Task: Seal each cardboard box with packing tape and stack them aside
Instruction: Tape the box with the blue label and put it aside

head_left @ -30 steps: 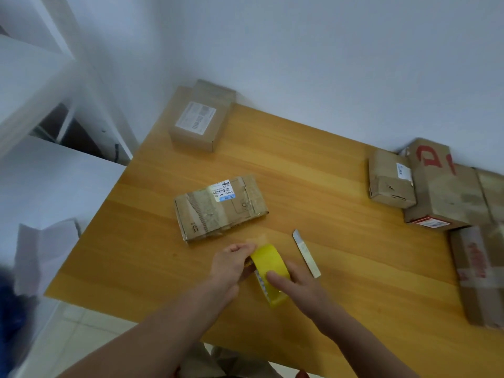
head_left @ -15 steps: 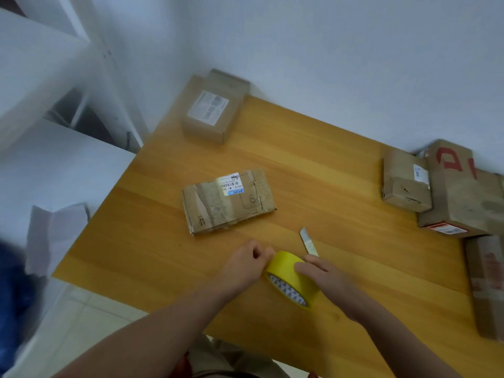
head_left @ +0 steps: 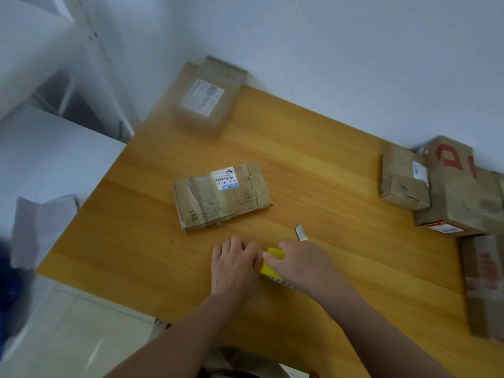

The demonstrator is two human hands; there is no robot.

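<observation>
Though right hand (head_left: 302, 264) grips mostly hidden tape roll (head_left: 273, 257), left hand (head_left: 236, 266) fingers unclear.

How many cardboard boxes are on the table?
5 brown cardboard boxes: far-left corner box, flat middle box, and at the right edge a small box, red-lettered box, taped box; more may be cut off.

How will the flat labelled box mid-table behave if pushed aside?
The flat box lies low and wide on the wooden table, so it probably slides rather than tips. Its thin build suggests light weight. Its creased cardboard may flex when gripped.
</observation>
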